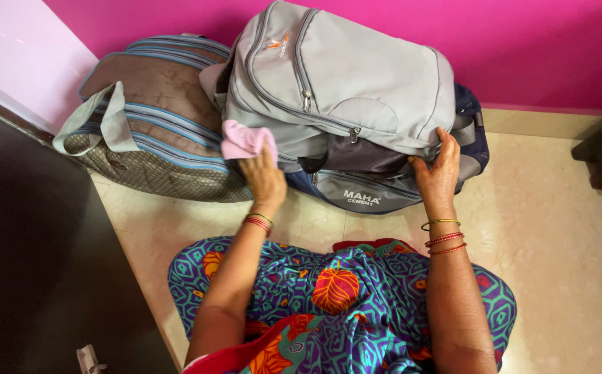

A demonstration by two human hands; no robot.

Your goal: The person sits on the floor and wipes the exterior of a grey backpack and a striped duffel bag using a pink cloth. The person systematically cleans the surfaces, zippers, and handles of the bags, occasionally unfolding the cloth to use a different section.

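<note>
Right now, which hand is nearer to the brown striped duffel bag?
Left. The left hand holds a pink cloth right at the brown striped duffel bag's edge; the right hand grips the far side of the grey backpack, well away.

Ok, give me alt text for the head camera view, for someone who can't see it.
Seen from above, a seated person's left hand presses a pink cloth against a grey backpack while the right hand grips its lower right edge. The backpack lies on a dark blue bag beside a brown striped duffel bag, on a cream tiled floor against a magenta wall.
</note>
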